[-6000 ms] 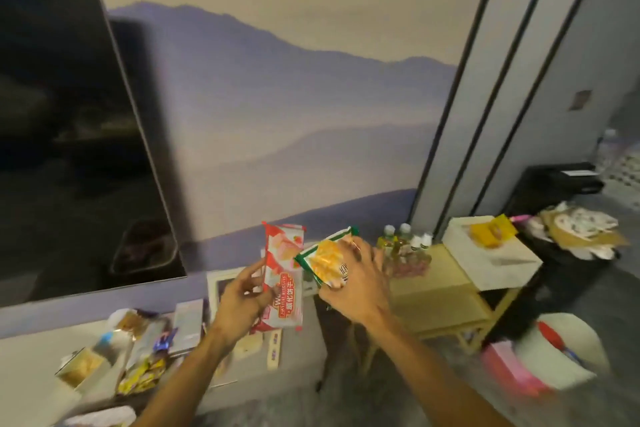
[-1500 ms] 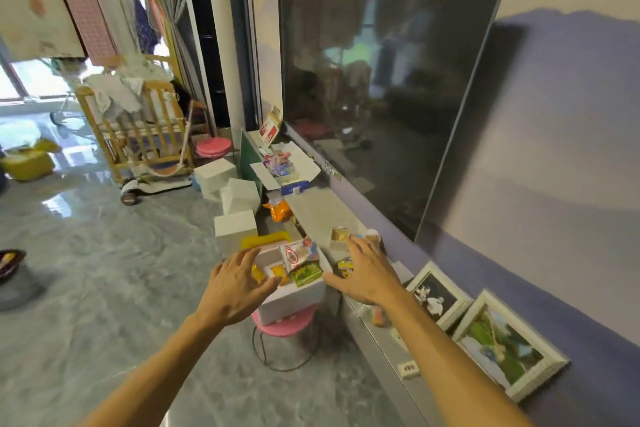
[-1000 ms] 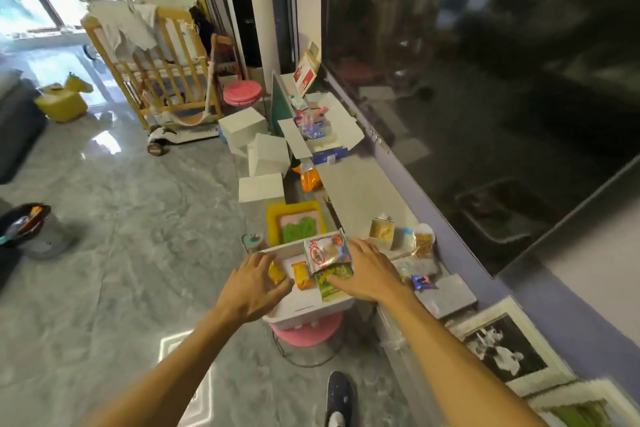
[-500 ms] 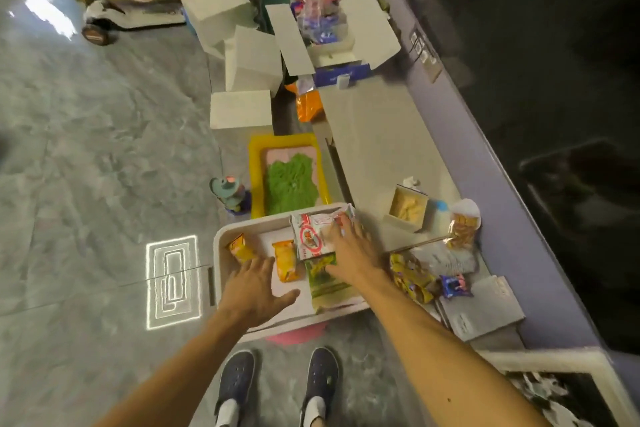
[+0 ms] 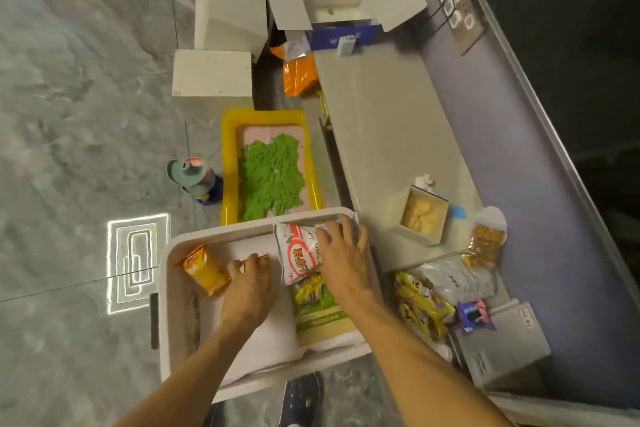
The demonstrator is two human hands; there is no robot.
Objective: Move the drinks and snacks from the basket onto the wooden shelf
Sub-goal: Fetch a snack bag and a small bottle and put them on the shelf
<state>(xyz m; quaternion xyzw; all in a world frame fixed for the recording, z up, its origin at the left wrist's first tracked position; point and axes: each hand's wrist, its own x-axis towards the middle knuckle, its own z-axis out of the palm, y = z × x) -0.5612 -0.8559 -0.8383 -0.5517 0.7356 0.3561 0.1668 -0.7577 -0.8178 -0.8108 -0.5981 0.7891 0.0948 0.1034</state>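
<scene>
Basket (image 5: 180,288), a white tub, sat below the person and held the remaining snacks; the wooden shelf was not in view. Largest of them was the white-and-red snack bag (image 5: 298,255), lying against the far right wall of the basket and overlapping the green packet (image 5: 320,308) beneath it. The right hand (image 5: 341,265) lay spread across the bag's right edge, fingers curled over its top corner, though whether it had closed on the bag could not be told. That bag looked puffed and crinkly, so probably light, crushable and slick; pinching a sealed edge or corner seemed safer than squeezing its middle. The green packet appeared flat and stiffer, likely easy to slide out by one short edge. Smaller again were two orange packets: the left orange packet (image 5: 204,269) lay loose near the basket's left wall, and the left hand (image 5: 251,282) had narrowed its fingertips around the second orange packet (image 5: 256,257), mostly hidden under them. Both looked light and soft, fit for a fingertip pinch.
</scene>
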